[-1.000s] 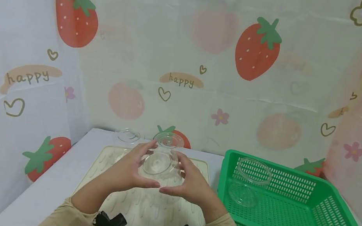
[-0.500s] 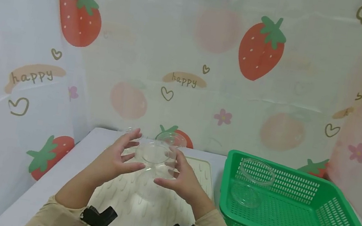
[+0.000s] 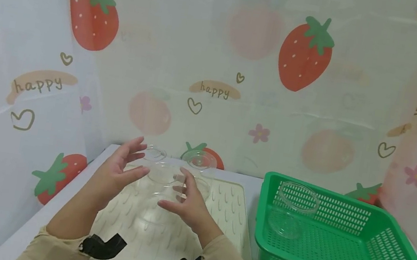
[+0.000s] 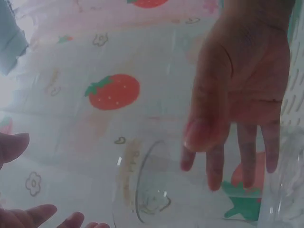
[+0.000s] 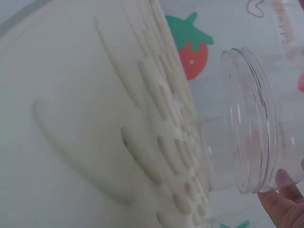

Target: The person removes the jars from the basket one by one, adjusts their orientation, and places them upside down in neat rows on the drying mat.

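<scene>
A transparent jar stands out faintly over the cream ridged mat, between my two hands. My right hand is at its right side, with fingers extended behind the thumb. In the right wrist view the fingertips are right at the wall of the jar. On the left, my left hand has spread, relaxed fingers, its thumb near the rim. In the left wrist view the left fingertips show apart from the jar. Another clear jar is partly hidden behind the right hand.
Two more clear jars stand at the back, one left and one farther right. A green perforated basket occupies the right side, with a clear jar in its near left corner. A strawberry-print curtain hangs behind.
Both hands and the jar between them have shifted left. The left hand has opened wider and drawn off from the jar's side, and another jar shows behind the right hand.
</scene>
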Tool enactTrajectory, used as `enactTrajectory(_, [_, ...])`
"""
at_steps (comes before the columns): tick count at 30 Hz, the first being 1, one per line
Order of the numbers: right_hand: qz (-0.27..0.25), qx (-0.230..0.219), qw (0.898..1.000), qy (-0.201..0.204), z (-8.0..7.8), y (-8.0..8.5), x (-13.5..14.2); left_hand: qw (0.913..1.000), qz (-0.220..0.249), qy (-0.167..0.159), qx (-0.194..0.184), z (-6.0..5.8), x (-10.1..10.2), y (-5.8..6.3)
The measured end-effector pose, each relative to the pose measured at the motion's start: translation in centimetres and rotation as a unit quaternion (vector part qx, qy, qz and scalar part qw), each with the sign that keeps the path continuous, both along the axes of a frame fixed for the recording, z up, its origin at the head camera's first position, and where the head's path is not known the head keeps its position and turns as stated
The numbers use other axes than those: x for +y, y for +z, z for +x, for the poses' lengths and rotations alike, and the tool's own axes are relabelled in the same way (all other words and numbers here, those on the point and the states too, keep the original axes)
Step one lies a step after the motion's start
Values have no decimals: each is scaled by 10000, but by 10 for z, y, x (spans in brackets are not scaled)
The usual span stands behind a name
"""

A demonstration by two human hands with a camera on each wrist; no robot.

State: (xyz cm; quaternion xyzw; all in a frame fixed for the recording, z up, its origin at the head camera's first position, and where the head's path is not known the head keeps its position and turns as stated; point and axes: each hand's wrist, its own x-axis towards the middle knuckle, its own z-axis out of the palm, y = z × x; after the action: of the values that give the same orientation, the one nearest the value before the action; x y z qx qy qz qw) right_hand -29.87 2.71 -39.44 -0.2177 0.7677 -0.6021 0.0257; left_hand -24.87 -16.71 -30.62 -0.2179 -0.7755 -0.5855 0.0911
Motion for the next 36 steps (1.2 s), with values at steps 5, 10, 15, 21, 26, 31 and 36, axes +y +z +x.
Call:
enactTrajectory(5, [255, -308, 9992, -6, -2, -4, -16, 9999, 112, -61, 82, 5, 1, 4])
enactTrajectory(10, [248, -356, 9989, 167, -3, -9, -29, 9997, 194, -77, 156, 9, 3, 6])
enactTrajectory(15, [232, -442, 9980, 384, -5, -15, -39, 9993, 216, -177, 253, 11, 6, 5])
enactTrajectory(21, [429, -515, 9959, 607, -5, -19, -43, 9994, 185, -199, 235, 11, 6, 3])
enactTrajectory(26, [498, -400, 9941, 880, -6, -21, -43, 9995, 158, -198, 191, 11, 5, 1])
enactTrajectory(31, [539, -500, 9916, 1064, -6, -18, -41, 9996, 143, -148, 167, 10, 6, 1])
enactTrajectory(36, [620, -658, 9901, 1075, -6, -17, -39, 9997, 149, -153, 154, 10, 5, 2])
